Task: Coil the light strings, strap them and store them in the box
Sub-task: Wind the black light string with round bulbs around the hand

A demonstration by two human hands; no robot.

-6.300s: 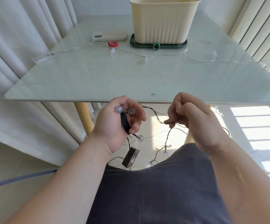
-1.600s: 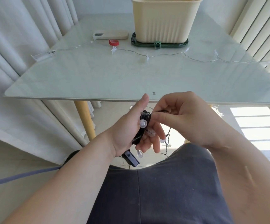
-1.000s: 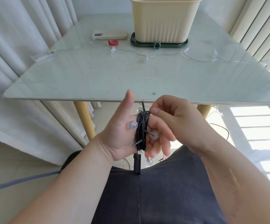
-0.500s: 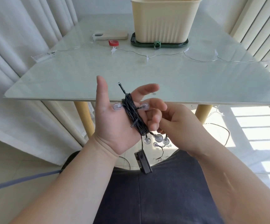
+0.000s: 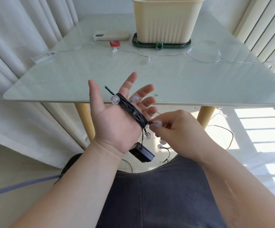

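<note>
A black light string (image 5: 130, 111) with clear round bulbs is wound in a coil around the palm and fingers of my left hand (image 5: 115, 119), which is held palm up with fingers spread. Its black battery box (image 5: 141, 153) dangles below my wrist. My right hand (image 5: 174, 129) pinches the string beside a bulb at the coil's lower right edge. More of the string trails down toward the floor. A second, clear-wired light string (image 5: 166, 55) with star bulbs lies stretched across the table. The cream box (image 5: 166, 20) stands at the table's far side.
The glass table (image 5: 84, 79) has a near edge just beyond my hands. A phone (image 5: 112, 37) and a small red strap (image 5: 114, 43) lie left of the box, which rests on a green tray (image 5: 161, 45) with a green strap. Curtains hang left, blinds right.
My left hand has lifted and opened wider, fingers spread over the table edge. My right hand has moved down and right, drawing the string around the coil's lower side.
</note>
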